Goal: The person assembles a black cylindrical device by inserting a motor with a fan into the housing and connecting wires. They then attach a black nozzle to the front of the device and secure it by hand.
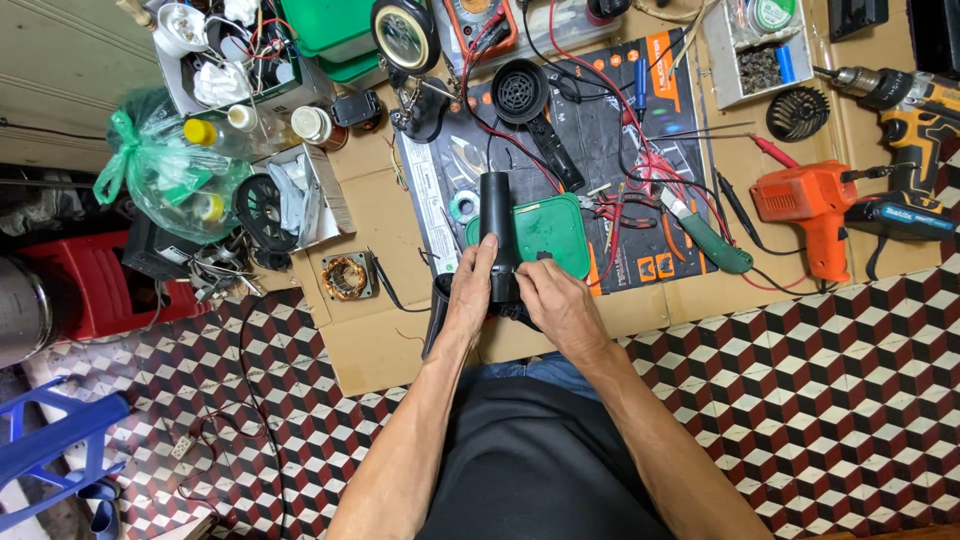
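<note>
I hold a black tube-shaped appliance body (497, 215), like a hair dryer housing, over a green rounded tray (556, 232). My left hand (470, 290) wraps its lower left side. My right hand (556, 298) grips its lower right side, fingers pressed on the casing. A black handle part (437, 310) hangs down left of my left hand. A second black dryer half with a round grille (521, 95) lies farther away on the dark mat (610, 150).
Cardboard (380, 350) covers the patterned floor. A copper-wound motor stator (347, 277) lies to the left. An orange tool (815, 205), a yellow cordless drill (915, 110), a green-handled knife (712, 243), red test leads (640, 150), a meter (480, 20) and a green bag (165, 170) surround me.
</note>
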